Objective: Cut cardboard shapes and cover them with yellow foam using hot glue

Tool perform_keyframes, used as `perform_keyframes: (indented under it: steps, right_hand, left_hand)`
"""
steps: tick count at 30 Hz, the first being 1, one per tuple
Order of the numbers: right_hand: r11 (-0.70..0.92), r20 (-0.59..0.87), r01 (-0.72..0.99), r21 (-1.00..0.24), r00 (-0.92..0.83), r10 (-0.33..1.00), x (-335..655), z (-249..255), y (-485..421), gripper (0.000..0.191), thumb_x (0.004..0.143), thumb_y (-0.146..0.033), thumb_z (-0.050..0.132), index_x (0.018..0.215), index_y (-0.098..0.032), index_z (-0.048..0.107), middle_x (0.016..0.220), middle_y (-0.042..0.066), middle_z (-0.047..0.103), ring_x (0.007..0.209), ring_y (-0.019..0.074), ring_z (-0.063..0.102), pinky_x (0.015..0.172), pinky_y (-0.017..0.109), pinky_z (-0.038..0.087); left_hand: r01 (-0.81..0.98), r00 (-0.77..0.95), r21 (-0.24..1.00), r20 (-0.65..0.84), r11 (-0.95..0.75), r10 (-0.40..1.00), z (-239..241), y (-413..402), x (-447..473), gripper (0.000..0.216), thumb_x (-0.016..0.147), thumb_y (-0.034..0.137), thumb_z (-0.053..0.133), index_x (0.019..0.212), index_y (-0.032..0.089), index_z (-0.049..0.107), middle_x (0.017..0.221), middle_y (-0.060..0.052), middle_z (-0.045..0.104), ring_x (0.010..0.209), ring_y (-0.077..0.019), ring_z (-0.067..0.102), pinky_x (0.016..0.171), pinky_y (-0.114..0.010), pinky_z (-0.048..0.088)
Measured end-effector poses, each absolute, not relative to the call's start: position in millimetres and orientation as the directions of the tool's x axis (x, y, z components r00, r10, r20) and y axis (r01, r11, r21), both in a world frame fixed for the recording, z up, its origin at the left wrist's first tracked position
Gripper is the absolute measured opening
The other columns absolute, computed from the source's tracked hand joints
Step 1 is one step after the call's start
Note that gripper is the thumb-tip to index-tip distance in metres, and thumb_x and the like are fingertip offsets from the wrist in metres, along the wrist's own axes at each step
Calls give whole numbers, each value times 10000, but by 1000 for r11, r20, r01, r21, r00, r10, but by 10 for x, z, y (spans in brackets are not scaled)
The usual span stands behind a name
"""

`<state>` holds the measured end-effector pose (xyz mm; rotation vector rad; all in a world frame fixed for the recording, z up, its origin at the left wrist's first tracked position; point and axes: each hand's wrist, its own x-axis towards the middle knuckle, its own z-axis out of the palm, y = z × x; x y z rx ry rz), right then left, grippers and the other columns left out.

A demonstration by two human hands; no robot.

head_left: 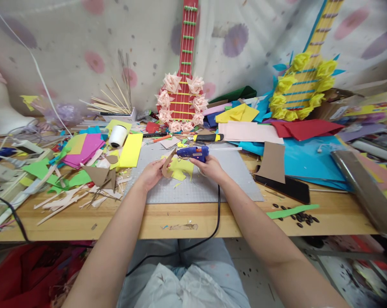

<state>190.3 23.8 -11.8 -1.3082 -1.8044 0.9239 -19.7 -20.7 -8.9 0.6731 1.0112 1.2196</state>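
My right hand [210, 167] is wrapped round a blue hot glue gun [192, 152], its nozzle pointing left. A clear glue stick [225, 149] juts from the gun's back, and a black cord [218, 209] hangs down from it. Between the fingers of my left hand [151, 174] is a curved brown foam piece [168, 166], close to the nozzle; whether the two touch I cannot tell. Beneath both hands lie yellow scraps [182, 167] on a grey cutting mat [235, 179].
Behind the mat stand a red paper guitar [184, 92] with pink flowers and a yellow one [298, 87]. A utility knife [208, 137] lies at the mat's far edge. Coloured scraps [81, 149] cover the left; blue sheets [309, 158], a phone [286, 188] and black beads [304, 219] lie right.
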Motion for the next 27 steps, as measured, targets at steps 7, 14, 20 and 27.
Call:
perform_keyframes:
  steps: [7,14,20,27]
  right_hand:
    - [272,144,454,-848,-296,944,1891,-71,171,396,714,-518,577,950,-211,662,846,23,694,786,185,618,704,286,457]
    - [290,138,492,-821,-322,937,1881,9,91,332,706,-483,593,863,-200,666,755,18,667,740,174,602,681,274,450]
    - [300,139,444,-844,-358,923,1885,-10,91,339,695,-504,593,829,-198,649,577,-16,587,606,141,550,589,254,430]
    - [166,39,404,-900,-306,951,1895,-65,135,419,683,-601,564,682,-183,592,463,-35,509,433,95,463,460,231,368]
  left_hand:
    - [-441,49,862,-255,250,966,-110,-195,-223,215,690,292,692,789,101,692,666,-27,636,607,-102,557,621,-235,439]
    - [-469,58,844,-262,258,963,-119,-180,-239,161,711,270,680,724,110,665,659,-28,633,614,-111,564,645,-250,444]
    - [-482,62,833,-278,272,959,-97,-184,-240,145,728,255,668,743,111,670,668,-33,639,627,-112,577,676,-255,455]
    - [-482,61,834,-273,268,960,-129,-168,-259,191,730,246,664,853,100,677,687,-25,633,616,-94,568,665,-245,468]
